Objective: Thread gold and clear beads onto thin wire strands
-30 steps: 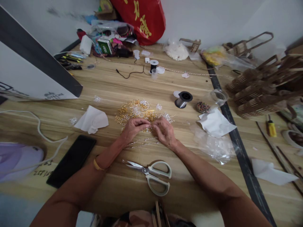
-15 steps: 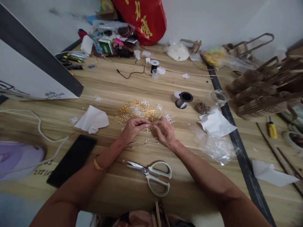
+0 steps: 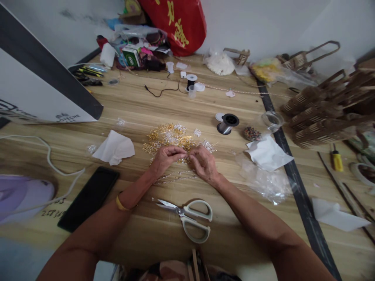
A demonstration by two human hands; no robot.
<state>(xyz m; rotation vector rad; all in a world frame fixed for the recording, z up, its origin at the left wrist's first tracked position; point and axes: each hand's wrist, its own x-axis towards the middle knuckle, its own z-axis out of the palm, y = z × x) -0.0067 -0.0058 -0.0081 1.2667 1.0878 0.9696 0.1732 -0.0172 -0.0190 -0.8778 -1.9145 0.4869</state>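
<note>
My left hand point(image 3: 167, 158) and my right hand point(image 3: 204, 164) meet fingertip to fingertip over a pile of gold and silver jewelry findings point(image 3: 164, 136). Both are closed in a pinch; whatever sits between the fingers is too small to name. Just below them a thin chain point(image 3: 172, 178) lies in two strands on the wooden table point(image 3: 140, 242), its right end close under my right hand. Nearer to me rest scissors point(image 3: 187, 214) with pale handles, blades slightly apart and pointing left.
A black phone point(image 3: 89, 199) and white paper point(image 3: 114, 148) lie to the left. Right of the pile stand a wire spool point(image 3: 227, 124), a clear jar point(image 3: 272, 121), a bag of beads point(image 3: 252, 134) and crumpled plastic point(image 3: 268, 181). Brown woven baskets point(image 3: 316, 113) stack at the far right.
</note>
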